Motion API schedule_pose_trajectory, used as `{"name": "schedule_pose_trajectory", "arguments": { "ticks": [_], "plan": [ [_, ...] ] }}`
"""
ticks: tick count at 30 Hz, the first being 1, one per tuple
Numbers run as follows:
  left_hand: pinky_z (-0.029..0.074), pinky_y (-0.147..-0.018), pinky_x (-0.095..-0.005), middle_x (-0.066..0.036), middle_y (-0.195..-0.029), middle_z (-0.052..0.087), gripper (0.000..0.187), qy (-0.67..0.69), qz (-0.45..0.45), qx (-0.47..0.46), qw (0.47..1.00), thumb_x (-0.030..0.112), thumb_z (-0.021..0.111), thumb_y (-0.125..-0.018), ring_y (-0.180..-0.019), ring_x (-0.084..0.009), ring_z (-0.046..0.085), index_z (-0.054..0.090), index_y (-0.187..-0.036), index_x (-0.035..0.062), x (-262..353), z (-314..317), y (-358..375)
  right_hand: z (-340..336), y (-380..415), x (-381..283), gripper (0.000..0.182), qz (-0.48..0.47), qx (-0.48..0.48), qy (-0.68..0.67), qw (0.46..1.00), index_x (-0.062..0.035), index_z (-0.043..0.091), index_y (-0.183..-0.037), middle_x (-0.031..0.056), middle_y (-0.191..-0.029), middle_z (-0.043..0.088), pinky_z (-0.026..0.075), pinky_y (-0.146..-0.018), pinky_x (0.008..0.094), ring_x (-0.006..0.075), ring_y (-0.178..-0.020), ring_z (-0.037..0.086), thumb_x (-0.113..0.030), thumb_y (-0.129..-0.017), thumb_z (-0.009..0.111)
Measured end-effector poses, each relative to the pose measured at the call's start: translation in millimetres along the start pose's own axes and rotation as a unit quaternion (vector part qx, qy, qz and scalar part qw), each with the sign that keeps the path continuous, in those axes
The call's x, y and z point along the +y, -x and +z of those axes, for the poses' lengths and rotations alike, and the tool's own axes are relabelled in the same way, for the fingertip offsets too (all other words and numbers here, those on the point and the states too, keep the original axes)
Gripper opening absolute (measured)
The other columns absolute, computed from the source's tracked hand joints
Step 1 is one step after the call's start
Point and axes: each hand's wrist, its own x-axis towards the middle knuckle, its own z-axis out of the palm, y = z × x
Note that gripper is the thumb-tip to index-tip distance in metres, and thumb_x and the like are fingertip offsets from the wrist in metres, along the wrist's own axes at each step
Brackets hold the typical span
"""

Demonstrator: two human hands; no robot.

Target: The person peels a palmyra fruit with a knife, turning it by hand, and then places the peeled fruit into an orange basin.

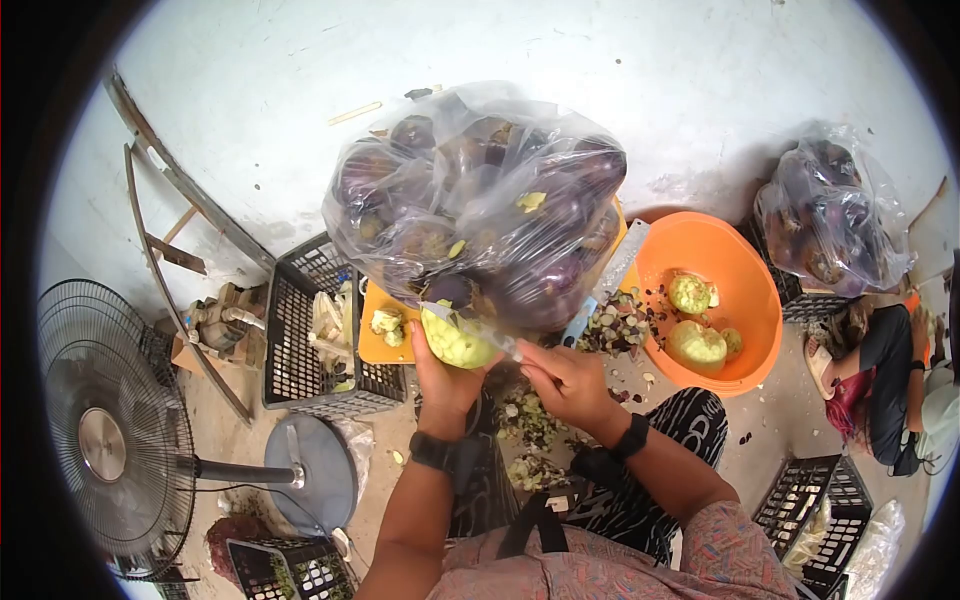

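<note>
My left hand (440, 383) cups a mostly peeled, pale green round vegetable (455, 341) that looks like a kohlrabi, its fingers wrapped round the underside. Closed round a small handle, my right hand (570, 382) holds a knife (487, 332) whose blurred blade lies against the vegetable's upper right side. Just beyond both hands, a big clear plastic bag (480, 190) full of purple round vegetables rests on a yellow surface (376, 350). A trimmed chunk (388, 325) lies on that surface at the left. Peelings (535, 425) cover the floor below my hands.
An orange basin (757, 300) at the right holds several peeled pieces. A cleaver (625, 262) leans beside it. Black crates (300, 395) stand left and lower right. A fan (105, 440) is at far left. Another person's leg (880, 365) and a second bag (835, 215) are at right.
</note>
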Motion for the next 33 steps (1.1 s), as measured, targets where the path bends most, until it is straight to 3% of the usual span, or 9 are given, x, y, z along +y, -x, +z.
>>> {"name": "schedule_pose_trajectory", "arguments": {
  "ticks": [2,4,7,17,20,25,28,33],
  "plan": [
    [0.046,-0.09,-0.0505,-0.004,-0.126,0.056,0.068,-0.004,-0.004,-0.002,1.0,0.073,0.034,-0.089,-0.114,-0.0258,0.054,0.049,-0.131,0.0222,1,1,1,-5,1,0,0.031,-0.002,-0.01,0.011,1.0,-0.0126,0.07,-0.112,0.0069,-0.063,0.058,0.045,-0.049,0.0357,0.0236,-0.053,0.057,-0.015,-0.081,0.072],
    [0.048,-0.089,-0.0503,-0.004,-0.126,0.056,0.068,0.001,0.0,0.004,1.0,0.073,0.033,-0.089,-0.114,-0.0259,0.054,0.049,-0.131,0.0214,0,5,2,-11,1,-2,0.035,-0.019,-0.026,0.024,0.999,-0.0054,0.068,-0.115,0.0097,-0.067,0.061,0.044,-0.048,0.0307,0.0201,-0.051,0.056,-0.002,-0.079,0.071],
    [0.049,-0.089,-0.0494,-0.004,-0.126,0.056,0.069,0.011,0.003,0.011,1.0,0.073,0.033,-0.089,-0.113,-0.0261,0.055,0.049,-0.132,0.0204,-4,4,-1,-6,3,-1,0.032,0.01,-0.002,0.026,1.0,-0.0125,0.07,-0.113,0.0077,-0.064,0.059,0.045,-0.049,0.0356,0.0242,-0.052,0.058,-0.015,-0.081,0.073],
    [0.053,-0.084,-0.0485,-0.006,-0.127,0.056,0.069,0.01,0.014,0.009,1.0,0.072,0.034,-0.09,-0.115,-0.0261,0.055,0.049,-0.132,0.0189,-5,1,-3,20,-14,2,0.03,0.026,0.029,0.009,0.999,-0.0099,0.069,-0.112,0.0105,-0.069,0.062,0.049,-0.053,0.0341,0.0262,-0.058,0.062,-0.012,-0.083,0.071],
    [0.054,-0.082,-0.0485,-0.007,-0.128,0.055,0.07,-0.017,0.008,0.0,1.0,0.073,0.034,-0.089,-0.115,-0.0267,0.055,0.049,-0.132,0.0189,-5,-7,-4,27,-18,16,0.029,0.065,0.103,0.003,0.993,-0.008,0.069,-0.112,0.0116,-0.074,0.065,0.05,-0.056,0.0343,0.0273,-0.061,0.064,-0.012,-0.083,0.071],
    [0.053,-0.083,-0.0488,-0.007,-0.126,0.056,0.072,-0.012,0.006,0.03,0.999,0.074,0.034,-0.088,-0.113,-0.028,0.056,0.05,-0.131,0.0194,-2,-2,-2,6,-9,-1,0.029,0.084,0.059,-0.084,0.991,-0.0068,0.069,-0.111,0.0106,-0.071,0.065,0.049,-0.056,0.0352,0.0263,-0.06,0.063,-0.013,-0.083,0.07],
    [0.051,-0.085,-0.0498,-0.008,-0.126,0.056,0.072,0.007,0.008,0.003,1.0,0.074,0.034,-0.088,-0.113,-0.0289,0.056,0.049,-0.132,0.0187,-4,-1,-3,-16,-1,-8,0.028,0.027,-0.02,-0.008,0.999,-0.009,0.07,-0.111,0.009,-0.066,0.062,0.047,-0.053,0.0351,0.0252,-0.056,0.06,-0.014,-0.083,0.07],
    [0.049,-0.088,-0.0507,-0.009,-0.127,0.056,0.073,0.014,0.005,0.011,1.0,0.074,0.035,-0.087,-0.113,-0.0301,0.055,0.049,-0.133,0.0179,-4,-1,-4,-19,8,2,0.028,0.028,-0.01,0.0,1.0,-0.0115,0.07,-0.11,0.0078,-0.064,0.06,0.045,-0.05,0.0348,0.0249,-0.053,0.058,-0.015,-0.082,0.07]
  ]
}}
